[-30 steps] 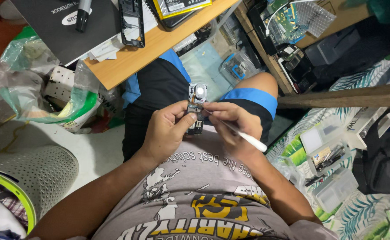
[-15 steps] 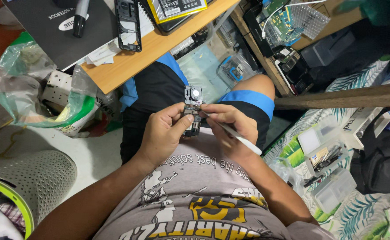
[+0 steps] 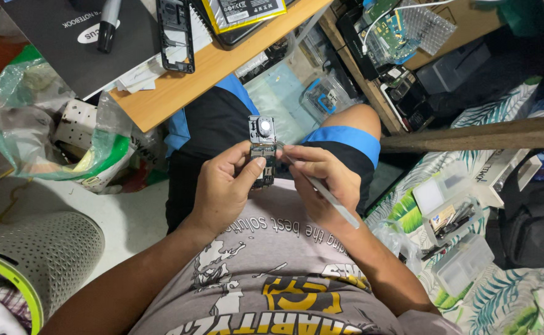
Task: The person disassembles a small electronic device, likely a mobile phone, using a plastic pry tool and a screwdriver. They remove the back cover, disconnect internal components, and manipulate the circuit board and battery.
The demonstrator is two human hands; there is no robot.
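Head view looks straight down on a seated person, and I take the wooden table (image 3: 222,68) as the landmark. It crosses the upper left of the picture on a slant, and its near edge runs above the person's knees. On the table lie a black laptop (image 3: 55,43) with a black marker (image 3: 107,25) on it, and beside them a stripped phone frame (image 3: 174,34). Left of the table, lower down, sits a grey perforated basket (image 3: 42,248), and on the far right side clear plastic boxes (image 3: 452,214) with small parts.

Below the table edge, over the lap, the left hand (image 3: 222,189) wraps its fingers around a small phone circuit board (image 3: 262,149). The long axis of the board points away from the body toward the table, round part at the far end. The right hand (image 3: 318,180) pinches a thin white tool (image 3: 321,192), its tip touching the board. Open room is little: the table is close above and clutter stands on both sides.
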